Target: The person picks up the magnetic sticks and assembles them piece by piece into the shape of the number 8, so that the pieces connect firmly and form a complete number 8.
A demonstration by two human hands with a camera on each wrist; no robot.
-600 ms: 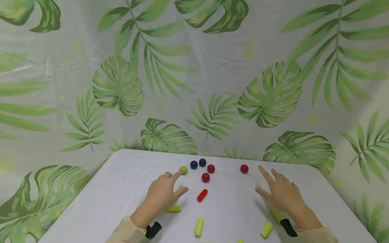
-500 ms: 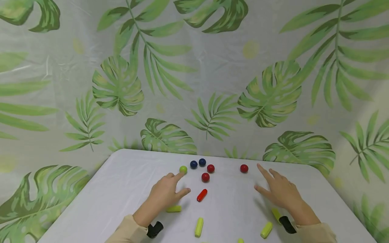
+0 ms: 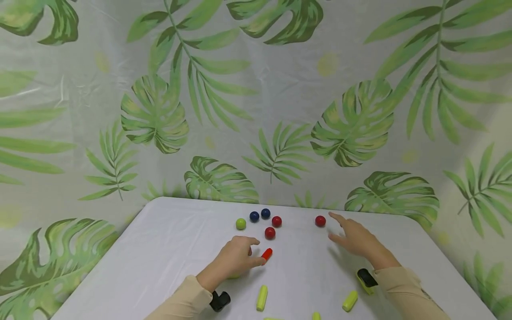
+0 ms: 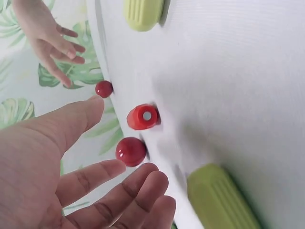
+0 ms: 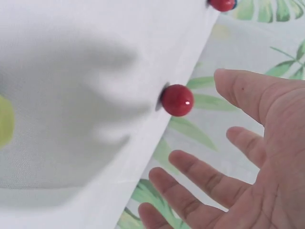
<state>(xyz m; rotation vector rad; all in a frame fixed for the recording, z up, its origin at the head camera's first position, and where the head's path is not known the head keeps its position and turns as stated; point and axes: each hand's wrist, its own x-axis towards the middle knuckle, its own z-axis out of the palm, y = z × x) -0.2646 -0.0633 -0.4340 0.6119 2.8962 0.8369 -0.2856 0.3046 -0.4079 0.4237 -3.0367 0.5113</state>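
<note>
Leaf-print backdrop [image 3: 224, 129] is filling most of the head view, hanging behind the white counter [image 3: 304, 271]. Beige sleeves [image 3: 182, 298] are reaching in fr. the near side. L hand [image 3: 240, 255] is hovering over the counter, thumb apart fr. its loosely bent fingers, released. R hand [image 3: 356, 238] is hovering toward the far R part, fingers spreading loosely, also released. Black pieces [image 3: 220, 301] are sitting under both cuffs. Yellow-green sticks [image 3: 262, 298] are lying scattered, mostly on the near half. Red stick [image 3: 267, 253] is lying nr. mid-counter, just by L hand; the thumb is overlapping its near end in the head view, but L wrist view is showing a gap. Nearest red ball [image 3: 320, 221] is resting just L of R hand, apart fr. it. Two other red balls [image 3: 270, 233] are sitting farther L, w/ two dark blue balls [image 3: 254, 216] & a lime ball [image 3: 241, 223] nearby.
</note>
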